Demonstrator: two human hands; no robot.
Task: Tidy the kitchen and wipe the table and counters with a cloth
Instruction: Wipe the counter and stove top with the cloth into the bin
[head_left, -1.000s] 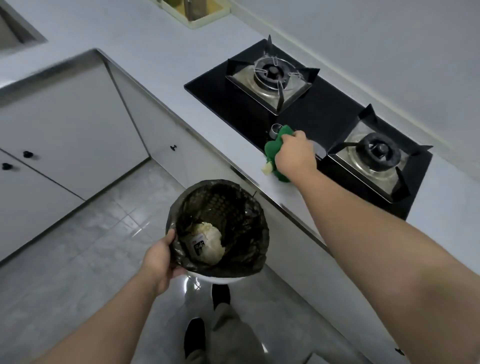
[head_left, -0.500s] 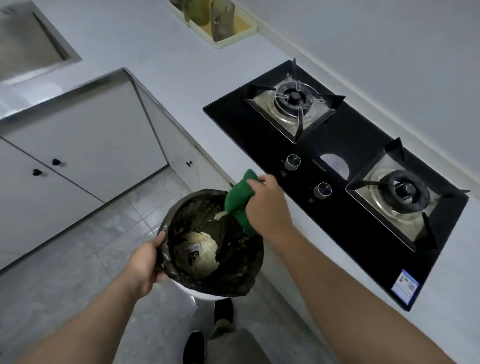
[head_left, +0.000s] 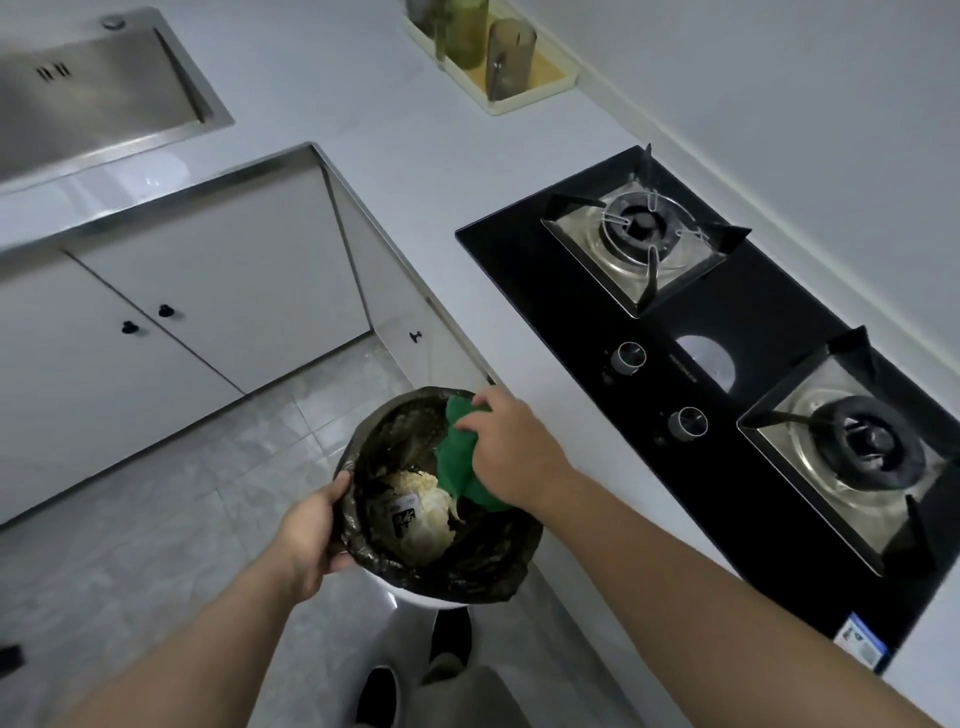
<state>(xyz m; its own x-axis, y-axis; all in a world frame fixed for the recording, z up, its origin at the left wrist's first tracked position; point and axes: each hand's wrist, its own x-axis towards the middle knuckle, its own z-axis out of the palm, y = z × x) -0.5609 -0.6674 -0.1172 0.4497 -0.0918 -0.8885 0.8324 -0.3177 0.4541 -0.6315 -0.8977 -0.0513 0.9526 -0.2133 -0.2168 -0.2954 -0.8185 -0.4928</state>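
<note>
Cloth (head_left: 456, 457), green, crumpled. Gripped by the right hand (head_left: 514, 447), fingers curled over its top. It hangs over the mouth of the bin (head_left: 457, 577), lower edge inside the rim, just below the centre of the view toward 6 o'clock.

Bin, round, white body, lined with a dark bag folded over the rim. The left hand (head_left: 314, 530) grips the rim at the bin's 9 o'clock side, thumb over the edge.

Rubbish (head_left: 423, 519), a pale crumpled wad with a printed label, lying in the bag just beside the cloth's lower edge.

Stove (head_left: 524, 260), black glass, two burners, two knobs (head_left: 628, 358), set in the white counter (head_left: 363, 104) at 3 o'clock.

Tray (head_left: 524, 101), pale yellow, at 12 o'clock, holding upright containers.

Sink (head_left: 104, 104), steel, at 10 o'clock.

Cupboard doors (head_left: 218, 260), white with black knobs, at 9 o'clock.

Floor (head_left: 156, 519), grey tiles, at 7 o'clock; dark shoes (head_left: 379, 696) at 6 o'clock.
</note>
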